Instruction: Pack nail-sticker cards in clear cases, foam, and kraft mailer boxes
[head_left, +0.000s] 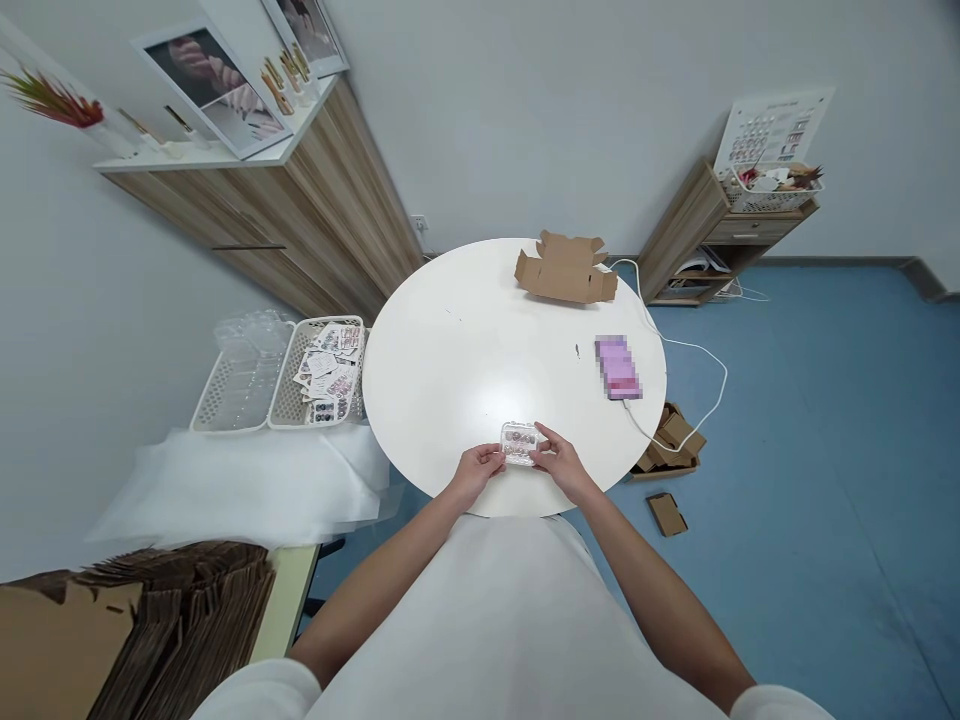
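A small clear plastic case with tiny coloured pieces inside rests near the front edge of the round white table. My left hand grips its left end with curled fingers. My right hand pinches its right end between thumb and fingers. Both hands are closed on the case.
An open folded cardboard box lies at the table's far side. A phone lies to the right with a white cable trailing to the floor. Two white baskets stand at left, flat cardboard at lower left, and cardboard scraps on the floor.
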